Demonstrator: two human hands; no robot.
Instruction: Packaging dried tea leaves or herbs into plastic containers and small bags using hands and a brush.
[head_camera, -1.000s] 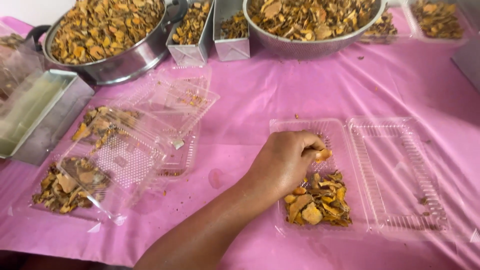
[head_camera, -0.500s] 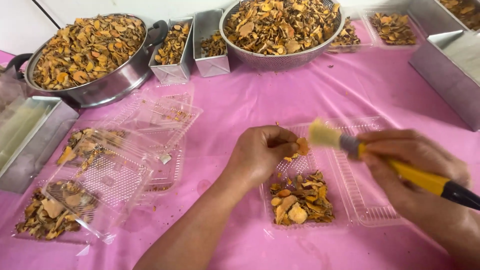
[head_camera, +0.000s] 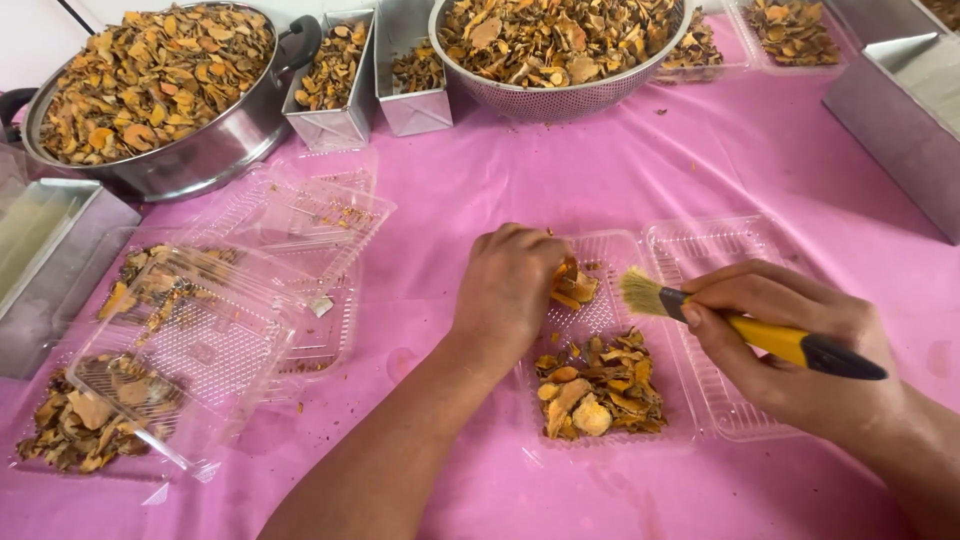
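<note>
The left hand (head_camera: 508, 290) curls over a few dried orange-brown slices (head_camera: 572, 285) at the far end of an open clear plastic clamshell tray (head_camera: 690, 400), pinching them against the ridged base so they stay put. The right hand (head_camera: 800, 350) is closed around a yellow-handled paintbrush (head_camera: 740, 325), its pale bristles angled toward those pieces. More crinkled chips (head_camera: 598, 382) are heaped at the tray's near end. On the pink cloth (head_camera: 560, 180) stand a steel pot (head_camera: 150, 90) and a mesh colander (head_camera: 560, 45), both brimful.

view: head camera looked steeply down, forward over pink tablecloth (head_camera: 700, 170)
distance: close, arm's reach
shared views: one only
</note>
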